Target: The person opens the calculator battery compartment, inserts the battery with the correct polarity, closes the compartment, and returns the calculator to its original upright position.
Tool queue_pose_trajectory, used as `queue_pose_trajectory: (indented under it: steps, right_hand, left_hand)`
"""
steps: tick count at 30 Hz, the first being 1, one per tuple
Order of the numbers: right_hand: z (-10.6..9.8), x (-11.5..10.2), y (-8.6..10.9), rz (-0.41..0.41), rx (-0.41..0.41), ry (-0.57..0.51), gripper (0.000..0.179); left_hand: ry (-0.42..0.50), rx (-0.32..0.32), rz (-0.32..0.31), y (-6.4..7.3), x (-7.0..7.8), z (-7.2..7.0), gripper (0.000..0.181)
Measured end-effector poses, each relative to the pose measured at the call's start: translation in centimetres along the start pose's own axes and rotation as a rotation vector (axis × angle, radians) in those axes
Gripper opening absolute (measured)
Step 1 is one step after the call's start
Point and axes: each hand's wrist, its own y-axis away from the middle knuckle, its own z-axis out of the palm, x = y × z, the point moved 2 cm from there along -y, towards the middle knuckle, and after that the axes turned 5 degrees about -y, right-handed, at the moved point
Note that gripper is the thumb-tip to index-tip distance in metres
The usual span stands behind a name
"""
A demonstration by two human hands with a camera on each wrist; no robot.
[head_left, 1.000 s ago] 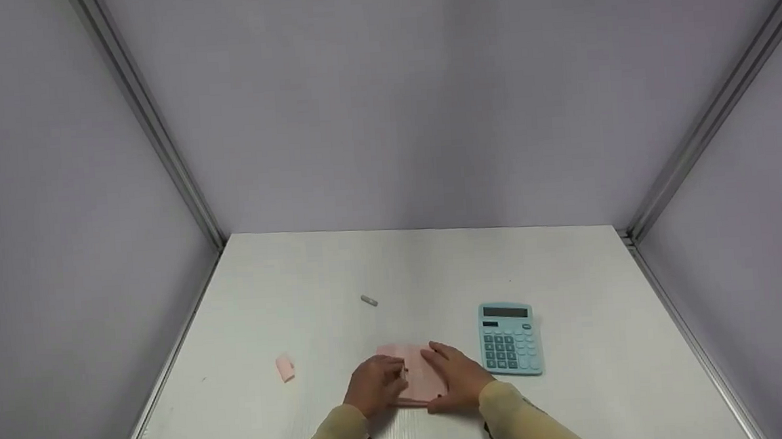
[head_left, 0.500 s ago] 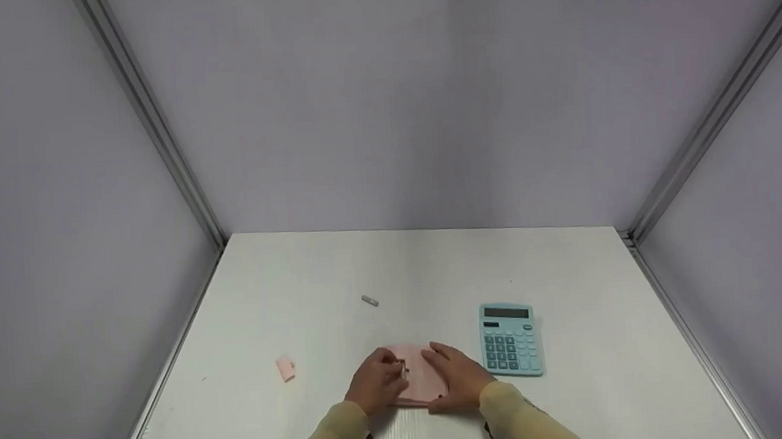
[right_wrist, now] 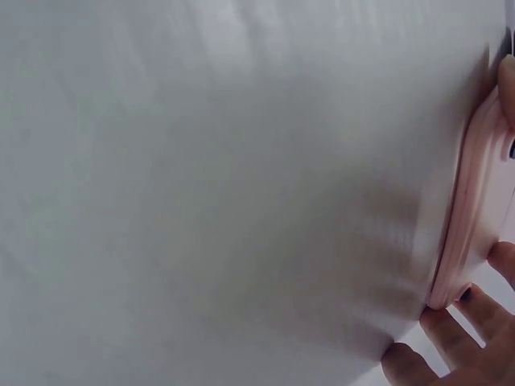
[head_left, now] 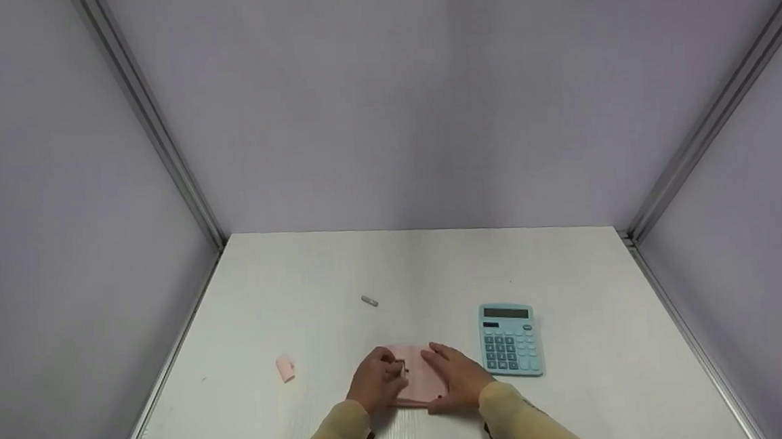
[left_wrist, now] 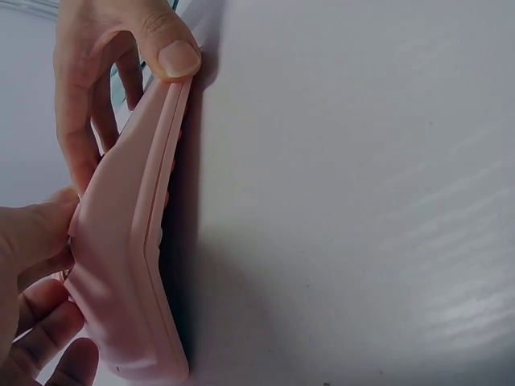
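A pink calculator (head_left: 422, 380) lies face down at the front middle of the table, with keys showing along its underside in the left wrist view. My right hand (head_left: 463, 380) holds its right end, thumb at the near edge and fingers spread over the back. At the small open slot in the back, my left hand (head_left: 374, 381) has its thumb and fingertips bent close together. In the left wrist view the left thumb (left_wrist: 52, 217) touches the calculator's back; I cannot tell whether something small is pinched there.
A small pink cover piece (head_left: 285, 368) lies to the left. Beyond the calculator is a small grey cylinder (head_left: 369, 301), like a battery. A light blue calculator (head_left: 511, 354) lies face up close to the right hand. Grey panels (head_left: 384, 111) enclose the white table (head_left: 265, 275).
My left hand has shifted slightly away from me, its knuckles rising over the slot. The right hand and the pink calculator have stayed in place.
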Motion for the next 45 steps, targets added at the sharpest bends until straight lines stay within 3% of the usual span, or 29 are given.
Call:
queue_pose_trajectory:
  steps: [11, 18, 30, 41, 45]
  right_hand:
    - [0.08, 0.33, -0.01, -0.015, 0.0, 0.012, 0.108]
    - [-0.02, 0.23, 0.02, -0.005, -0.005, -0.002, 0.108]
    - [-0.09, 0.1, 0.01, 0.003, -0.011, 0.007, 0.107]
    - [0.22, 0.59, -0.24, -0.001, -0.007, 0.026, 0.11]
    - [0.39, 0.76, -0.33, 0.003, -0.011, 0.022, 0.111]
  left_hand:
    - [-0.019, 0.051, 0.024, 0.12, 0.26, 0.17, 0.013]
    - [0.007, 0.061, -0.062, -0.08, 0.12, 0.07, 0.025]
    - [0.002, 0.082, -0.079, -0.62, -0.47, 0.24, 0.021]
    - [0.035, 0.058, -0.079, 0.04, -0.37, 0.13, 0.02]
    - [0.005, 0.058, -0.036, 0.28, -0.39, 0.05, 0.019]
